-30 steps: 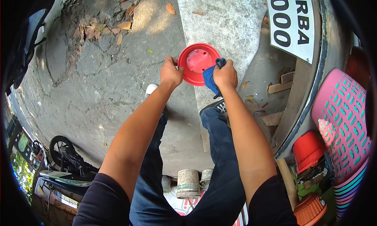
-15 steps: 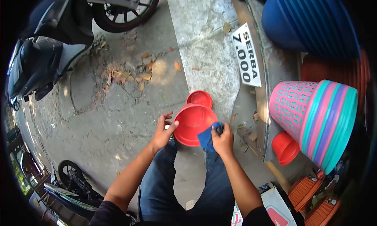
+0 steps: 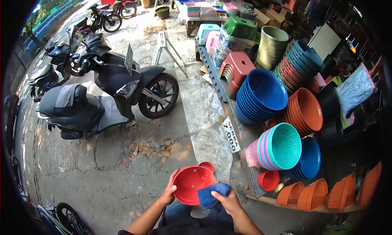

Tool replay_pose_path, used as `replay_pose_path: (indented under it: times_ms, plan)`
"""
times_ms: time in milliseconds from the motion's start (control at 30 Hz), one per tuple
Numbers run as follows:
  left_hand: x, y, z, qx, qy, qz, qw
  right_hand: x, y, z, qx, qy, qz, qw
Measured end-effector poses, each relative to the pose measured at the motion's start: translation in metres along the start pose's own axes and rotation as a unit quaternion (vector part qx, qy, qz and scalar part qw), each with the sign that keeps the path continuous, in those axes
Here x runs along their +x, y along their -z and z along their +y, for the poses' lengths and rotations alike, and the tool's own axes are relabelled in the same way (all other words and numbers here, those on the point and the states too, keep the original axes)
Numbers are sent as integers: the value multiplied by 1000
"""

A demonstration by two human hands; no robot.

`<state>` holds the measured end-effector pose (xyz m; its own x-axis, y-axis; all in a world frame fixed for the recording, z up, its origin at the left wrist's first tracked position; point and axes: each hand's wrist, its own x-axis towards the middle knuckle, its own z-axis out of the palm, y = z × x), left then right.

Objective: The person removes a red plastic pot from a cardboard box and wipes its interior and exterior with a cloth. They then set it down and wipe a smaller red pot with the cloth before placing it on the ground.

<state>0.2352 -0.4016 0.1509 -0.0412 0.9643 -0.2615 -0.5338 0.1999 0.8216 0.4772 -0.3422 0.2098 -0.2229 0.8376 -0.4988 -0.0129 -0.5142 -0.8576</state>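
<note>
My left hand grips the left rim of a red plastic basin, thumb over the edge and fingers outside. The basin is tilted so that its inside faces me. My right hand is closed on a blue cloth, which lies over the basin's right rim. Just beyond the basin, a smaller red container shows on the ground, partly hidden behind the rim.
A parked scooter stands front left. To the right, a low display table bears stacked blue buckets, colourful baskets and a small red pot. A price sign hangs at its edge. Orange baskets line the lower right.
The view has tilted up, showing more of the scooter and stall. My right hand's cloth now lies more spread over the basin's right side. My left hand keeps its hold on the rim.
</note>
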Motion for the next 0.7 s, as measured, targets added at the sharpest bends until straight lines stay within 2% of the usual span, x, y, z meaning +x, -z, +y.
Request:
replay_pose_path:
  times_ms: [67, 100, 167, 233, 300, 333, 400, 500, 533, 600, 633, 700]
  plan:
    - [-8, -6, 19, 0, -30, 0, 1000, -25, 3, -39, 89, -38, -85, 992]
    - [-10, -7, 22, -9, -37, 7, 999, -32, 5, -47, 88, -32, -88, 992]
    - [-14, -11, 30, -6, -53, 10, 999, -46, -1, -67, 206, -52, -33, 977]
    - [-21, -20, 43, -3, -68, 12, 998, -64, -11, -90, 238, -32, -25, 970]
    - [-26, -32, 57, 12, -85, 22, 996, -77, -37, -101, 244, 107, 61, 962]
    - [-23, -30, 53, 21, -108, 9, 994, -77, -51, -100, 184, 166, 77, 966]
    - [-22, -37, 53, 24, -128, -2, 992, -71, -80, -90, 89, 225, 81, 967]
    - [-27, -56, 62, 29, -158, -5, 987, -53, -126, -68, -20, 263, 73, 962]
    - [-29, -59, 64, 28, -160, -12, 987, -42, -139, -58, -18, 271, 48, 961]
    - [-27, -57, 57, 14, -169, -1, 986, -14, -148, -26, -112, 219, -11, 969]
    - [-19, -27, 20, -50, -100, -4, 994, -9, -151, -22, -157, 197, -52, 966]
    - [-17, -21, 30, -102, -103, -59, 988, 6, -148, -9, -371, 322, -64, 868]
